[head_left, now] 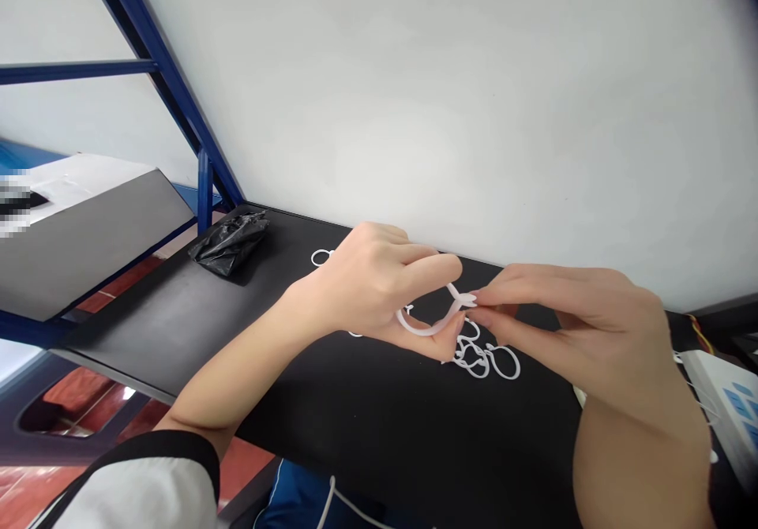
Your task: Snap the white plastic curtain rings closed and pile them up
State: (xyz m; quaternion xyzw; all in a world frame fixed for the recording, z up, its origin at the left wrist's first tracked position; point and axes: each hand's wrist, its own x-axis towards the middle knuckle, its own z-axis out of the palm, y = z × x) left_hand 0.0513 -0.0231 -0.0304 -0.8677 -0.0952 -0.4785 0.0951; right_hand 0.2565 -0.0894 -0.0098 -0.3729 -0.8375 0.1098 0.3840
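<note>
My left hand (384,280) holds a white plastic curtain ring (431,330) above the black table, with fingers curled over its top and the thumb below. From the right, my right hand (592,324) pinches the pointed end of the same ring between thumb and fingertips. Whether that end is fastened is too small to tell. Under and just beyond the hands lies a loose pile of similar white rings (486,371), partly hidden by my fingers. Another white ring (320,264) rests farther left, behind my left wrist.
A crumpled black plastic bag (230,243) lies at the left end of the black table (379,426). Blue metal framing (171,95) rises beyond it, against a pale wall (444,103). A white and blue box (728,403) stands at the right edge.
</note>
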